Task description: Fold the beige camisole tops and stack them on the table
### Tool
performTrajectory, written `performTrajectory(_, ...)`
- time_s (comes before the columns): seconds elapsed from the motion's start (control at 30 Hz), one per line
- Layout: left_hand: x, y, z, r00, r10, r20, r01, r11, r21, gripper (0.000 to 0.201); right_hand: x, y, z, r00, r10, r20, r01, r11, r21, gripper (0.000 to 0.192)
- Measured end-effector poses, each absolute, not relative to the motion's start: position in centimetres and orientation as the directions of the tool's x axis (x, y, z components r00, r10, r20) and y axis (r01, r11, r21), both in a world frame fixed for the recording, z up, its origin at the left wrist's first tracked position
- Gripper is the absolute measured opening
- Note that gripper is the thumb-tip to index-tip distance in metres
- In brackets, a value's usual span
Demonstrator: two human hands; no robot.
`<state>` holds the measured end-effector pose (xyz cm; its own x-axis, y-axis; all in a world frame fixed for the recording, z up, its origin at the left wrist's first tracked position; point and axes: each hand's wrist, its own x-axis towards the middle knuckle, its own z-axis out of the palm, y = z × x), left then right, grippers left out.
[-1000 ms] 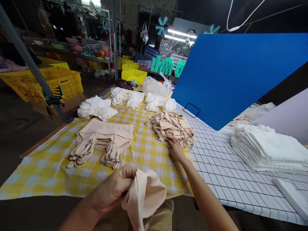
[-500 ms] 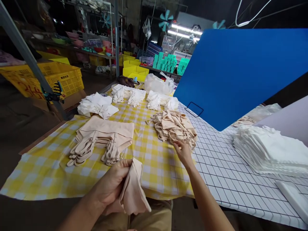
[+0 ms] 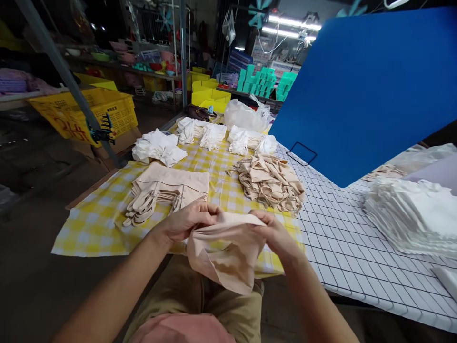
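Between my two hands a beige fabric garment [image 3: 228, 257] is stretched open, hanging over my lap at the table's front edge. My left hand [image 3: 193, 220] pinches its upper left edge, and my right hand [image 3: 273, 231] pinches the upper right edge. Just beyond my left hand lies a neat stack of beige strapped garments [image 3: 174, 183], partly hidden by that hand. A loose heap of beige garments [image 3: 271, 181] sits past my right hand. The garment's exact kind is hard to tell.
Bundles of white garments [image 3: 212, 136] and a white pile [image 3: 159, 146] lie farther back on the yellow checked cloth [image 3: 96, 224]. At right, a white stack [image 3: 410, 214] rests on the grid-patterned cloth [image 3: 332, 243]. A blue board [image 3: 360, 95] leans over it. A yellow crate [image 3: 82, 112] stands left.
My right hand has come back from the loose heap and now grips the garment's other edge. My left hand has risen with the garment, which is spread wide. The view has shifted slightly.
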<state>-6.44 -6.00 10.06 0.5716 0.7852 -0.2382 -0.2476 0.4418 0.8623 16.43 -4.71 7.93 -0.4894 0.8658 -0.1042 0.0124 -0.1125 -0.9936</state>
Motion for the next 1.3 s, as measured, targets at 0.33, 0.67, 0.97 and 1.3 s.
performTrajectory(0.33,-5.2,-3.6,10.1,0.038,0.977,0.212,0.575,-0.195,0.795,0.014,17.8,-0.9,11.7,-0.073,0.957,0.282,0.606,0.267,-0.749,0.017)
performTrajectory(0.67,-1.6,-2.1,6.1,0.105,0.994,-0.042,0.191,0.021,0.981,0.02,10.5,-8.0,0.9,-0.237,0.935,0.265,0.435,0.346,-0.832,0.021)
performTrajectory(0.97,-3.7,-2.2,7.0,0.602,0.798,-0.03,-0.119,0.127,0.985,0.038,16.4,-7.1,6.8,-0.366,0.877,-0.311,-0.13,-0.379,-0.916,0.035)
performTrajectory(1.3,-4.7,-2.5,7.1,0.692,0.705,0.156,-0.099,-0.122,0.988,0.024,21.4,-5.9,10.3,-0.189,0.939,-0.289,-0.296,-0.335,-0.895,0.021)
